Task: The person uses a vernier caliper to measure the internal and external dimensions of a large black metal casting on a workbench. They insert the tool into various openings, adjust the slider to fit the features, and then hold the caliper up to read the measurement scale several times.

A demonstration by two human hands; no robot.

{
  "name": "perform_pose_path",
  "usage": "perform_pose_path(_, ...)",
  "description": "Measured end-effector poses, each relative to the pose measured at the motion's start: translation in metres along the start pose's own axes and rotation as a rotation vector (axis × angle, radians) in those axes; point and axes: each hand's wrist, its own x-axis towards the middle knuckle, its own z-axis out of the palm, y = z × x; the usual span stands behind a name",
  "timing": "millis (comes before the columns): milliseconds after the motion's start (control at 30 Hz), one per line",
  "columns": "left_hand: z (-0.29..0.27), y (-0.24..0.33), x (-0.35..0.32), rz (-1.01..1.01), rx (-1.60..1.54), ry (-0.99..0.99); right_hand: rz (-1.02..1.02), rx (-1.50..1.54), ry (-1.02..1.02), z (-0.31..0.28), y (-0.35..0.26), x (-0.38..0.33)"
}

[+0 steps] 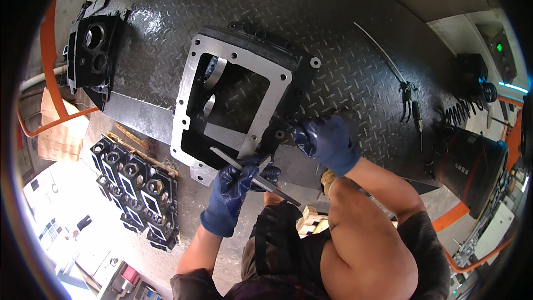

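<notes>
Gripping a long flat metal file [252, 173] in a closed, blue-gloved left hand [232, 189], the person lays its tip on the machined flange at the near side of a black cast housing [233, 97], which rests open side up near the middle of the chequer-plate desk [344, 28], close to its near edge. The right hand [327, 141], likewise gloved, is clenched at the housing's near right corner, steadying it; whether it also grasps the file's far end cannot be told. Judging by the bright bare metal all round the flange, dressing of that face seems well advanced, with the near edge in hand. Count: one housing under work, one second housing [93, 55] at the desk's far left corner, one file, and a stack of similar castings [139, 189] on the floor, too crowded to count.
</notes>
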Motion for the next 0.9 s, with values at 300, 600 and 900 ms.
perform_pose_path(300,0.0,-0.002,-0.001,0.002,0.064,0.056,0.081,0.522,0.097,0.034,0.024,-0.017)
perform_pose_path(600,0.005,0.004,-0.002,0.002,0.08,0.062,-0.143,-0.206,0.138,-0.003,-0.005,-0.002)
perform_pose_path(900,0.007,0.007,-0.004,-0.028,0.037,0.068,0.574,0.97,-0.065,0.009,0.0,-0.005)
